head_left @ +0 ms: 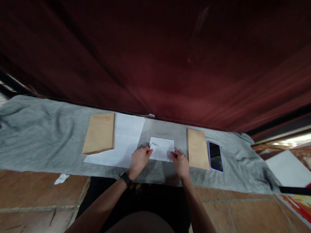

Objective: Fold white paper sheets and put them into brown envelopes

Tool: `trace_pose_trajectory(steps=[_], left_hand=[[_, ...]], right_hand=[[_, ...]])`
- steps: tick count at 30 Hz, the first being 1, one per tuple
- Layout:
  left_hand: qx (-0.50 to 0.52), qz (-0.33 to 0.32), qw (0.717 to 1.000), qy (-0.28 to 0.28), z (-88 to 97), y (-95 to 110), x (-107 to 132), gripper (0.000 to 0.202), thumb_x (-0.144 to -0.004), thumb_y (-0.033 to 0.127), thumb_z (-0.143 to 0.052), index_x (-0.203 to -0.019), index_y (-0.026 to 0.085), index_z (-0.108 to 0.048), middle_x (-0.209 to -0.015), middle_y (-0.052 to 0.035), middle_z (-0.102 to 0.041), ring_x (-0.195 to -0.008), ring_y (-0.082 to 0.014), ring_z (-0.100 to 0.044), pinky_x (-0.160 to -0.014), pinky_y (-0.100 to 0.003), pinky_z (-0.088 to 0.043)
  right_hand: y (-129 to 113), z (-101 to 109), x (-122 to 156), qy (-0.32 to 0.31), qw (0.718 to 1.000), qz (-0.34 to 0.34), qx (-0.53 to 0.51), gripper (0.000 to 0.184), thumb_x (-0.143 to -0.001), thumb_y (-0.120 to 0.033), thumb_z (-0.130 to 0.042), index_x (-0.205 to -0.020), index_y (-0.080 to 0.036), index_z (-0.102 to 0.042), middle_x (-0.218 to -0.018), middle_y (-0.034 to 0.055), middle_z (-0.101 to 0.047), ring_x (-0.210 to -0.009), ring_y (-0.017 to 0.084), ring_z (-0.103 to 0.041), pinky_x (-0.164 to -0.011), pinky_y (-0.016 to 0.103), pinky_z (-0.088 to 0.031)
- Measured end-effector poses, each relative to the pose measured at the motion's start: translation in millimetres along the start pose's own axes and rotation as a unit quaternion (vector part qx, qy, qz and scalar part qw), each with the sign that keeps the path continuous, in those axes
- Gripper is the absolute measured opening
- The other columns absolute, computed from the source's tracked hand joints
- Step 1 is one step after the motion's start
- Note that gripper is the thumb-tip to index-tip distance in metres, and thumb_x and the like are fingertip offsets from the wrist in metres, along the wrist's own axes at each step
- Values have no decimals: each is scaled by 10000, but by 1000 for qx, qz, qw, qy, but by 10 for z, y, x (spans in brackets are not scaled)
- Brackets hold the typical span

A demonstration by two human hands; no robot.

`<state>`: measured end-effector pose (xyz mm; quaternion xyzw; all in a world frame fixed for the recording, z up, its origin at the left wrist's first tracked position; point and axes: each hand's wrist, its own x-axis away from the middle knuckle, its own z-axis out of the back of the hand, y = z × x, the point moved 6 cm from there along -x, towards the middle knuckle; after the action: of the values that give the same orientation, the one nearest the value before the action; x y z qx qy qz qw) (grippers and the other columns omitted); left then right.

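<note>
A folded white paper [161,148] lies on a grey cloth [42,136] in front of me. My left hand [139,160], with a dark band at the wrist, pinches the paper's left edge with curled fingers. My right hand [180,162] grips the paper's right edge, fingers closed on it. A stack of brown envelopes [99,133] rests to the left, partly on a sheet of white paper [124,142]. Another brown envelope [197,148] lies just right of my right hand.
A dark phone [215,156] lies beside the right envelope. A dark red curtain [157,55] hangs behind the cloth. Brown floor tiles [27,200] run along the near side, with a small white scrap [61,178]. A white sheet [288,168] lies at far right.
</note>
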<state>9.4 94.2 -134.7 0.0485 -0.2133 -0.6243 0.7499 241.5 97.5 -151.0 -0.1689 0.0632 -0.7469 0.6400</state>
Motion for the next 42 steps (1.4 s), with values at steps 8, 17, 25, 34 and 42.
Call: trace_pose_trajectory(steps=[8, 17, 25, 34, 42], left_hand=[[-36, -1, 999, 19, -32, 21, -116, 353, -1012, 462, -440, -1025, 220, -696, -925, -89, -759, -887, -231, -725, -730, -294, -491], [-63, -10, 997, 41, 57, 142, -267, 372, -1021, 436, -399, -1087, 207, -684, -937, -116, -756, -912, -262, -731, -764, -334, -520], [-59, 5, 997, 52, 8, 136, -380, 367, -1015, 443, -413, -1081, 206, -685, -929, -119, -755, -926, -270, -732, -761, -337, -524], [-53, 14, 997, 53, 9, 133, -370, 374, -1024, 436, -404, -1149, 193, -659, -935, -127, -751, -944, -265, -731, -771, -330, -517], [-52, 12, 997, 61, 10, 137, -357, 389, -1027, 438, -392, -1165, 190, -658, -935, -138, -750, -927, -270, -736, -758, -329, -524]], right_hand=[[-64, 24, -122, -9, 999, -35, 25, 370, -1003, -494, -483, -1031, -207, -714, -934, 83, -767, -910, 210, -730, -732, 248, -481], [-145, 76, -283, 32, 998, -25, 53, 332, -1012, -474, -496, -1046, -200, -680, -997, 87, -754, -933, 191, -725, -747, 236, -483], [-168, 44, -348, 92, 992, -10, 87, 330, -1023, -461, -486, -1017, -184, -666, -984, 97, -746, -906, 197, -720, -722, 242, -474], [-186, 60, -288, 154, 987, 22, 39, 312, -1032, -405, -454, -1047, -142, -623, -984, 127, -695, -966, 242, -660, -811, 309, -476], [-610, -78, 58, 177, 951, 248, -49, 378, -1035, -273, -376, -1335, -161, -576, -1382, 133, -596, -1294, 243, -506, -1080, 419, -408]])
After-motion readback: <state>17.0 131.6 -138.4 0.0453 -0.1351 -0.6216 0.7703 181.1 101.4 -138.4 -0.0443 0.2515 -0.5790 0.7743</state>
